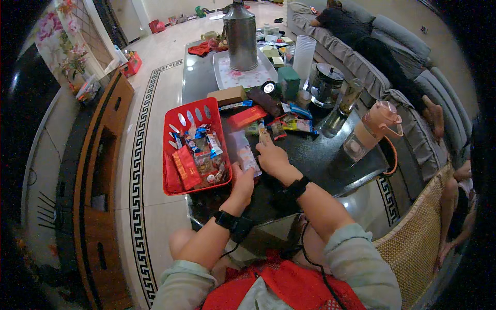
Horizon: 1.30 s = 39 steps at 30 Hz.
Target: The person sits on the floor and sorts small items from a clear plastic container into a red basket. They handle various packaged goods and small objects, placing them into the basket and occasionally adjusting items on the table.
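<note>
My left hand (pixel 243 185) grips the near end of a pale printed packet (pixel 247 156), just right of a red plastic basket (pixel 228 170). Between the fingers of my right hand (pixel 274 159) is a small light-coloured wrapped snack (pixel 265 136), tilted away from me. Inside the basket lie wrapped snacks (pixel 202 144) and a red packet (pixel 186 166). Beyond my right hand are a red box (pixel 247 117), a dark brown pack (pixel 265 101) and a yellow-green snack packet (pixel 297 124). My fingers partly hide both held items.
A metal flask (pixel 241 40) stands on a white floral tray (pixel 224 79). Toward the right of the black table (pixel 306 155) are stacked plastic cups (pixel 304 56), a glass kettle (pixel 326 83), a tall glass (pixel 341 108) and a pink-lidded pitcher (pixel 368 133). A person lies on the grey sofa (pixel 403 33).
</note>
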Tool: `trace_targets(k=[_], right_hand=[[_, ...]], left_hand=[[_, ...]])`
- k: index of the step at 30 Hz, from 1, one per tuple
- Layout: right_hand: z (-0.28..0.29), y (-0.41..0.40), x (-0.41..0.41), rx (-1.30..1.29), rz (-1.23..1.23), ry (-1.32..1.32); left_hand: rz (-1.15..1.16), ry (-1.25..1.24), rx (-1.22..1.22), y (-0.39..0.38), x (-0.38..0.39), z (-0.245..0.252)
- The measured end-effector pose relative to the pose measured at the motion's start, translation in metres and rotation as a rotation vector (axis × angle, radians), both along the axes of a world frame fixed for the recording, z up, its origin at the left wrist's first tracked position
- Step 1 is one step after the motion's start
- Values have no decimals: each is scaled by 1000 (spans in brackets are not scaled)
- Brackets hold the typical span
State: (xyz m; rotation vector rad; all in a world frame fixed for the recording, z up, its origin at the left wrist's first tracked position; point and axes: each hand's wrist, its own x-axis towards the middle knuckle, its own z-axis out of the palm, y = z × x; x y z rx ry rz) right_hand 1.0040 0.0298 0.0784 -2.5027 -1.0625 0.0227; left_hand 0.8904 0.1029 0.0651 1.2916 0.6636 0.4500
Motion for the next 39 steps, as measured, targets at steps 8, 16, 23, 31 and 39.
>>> trace_targets(k=[8,16,23,31,39], right_hand=[[-3,-4,8,-199,-45,89],[-4,-13,9,266,-61,288],[-8,-20,-3,277,95,183],[3,-9,-14,608,10,37],[73,24,-38,785,-18,-90]], left_hand=[[-138,-13,34,-7,-2,16],[-264,-238,258,-4,-7,26],[-231,-465,262,42,-31,90],[119,-407,184,134,-70,123],[197,-409,179,168,-60,102]])
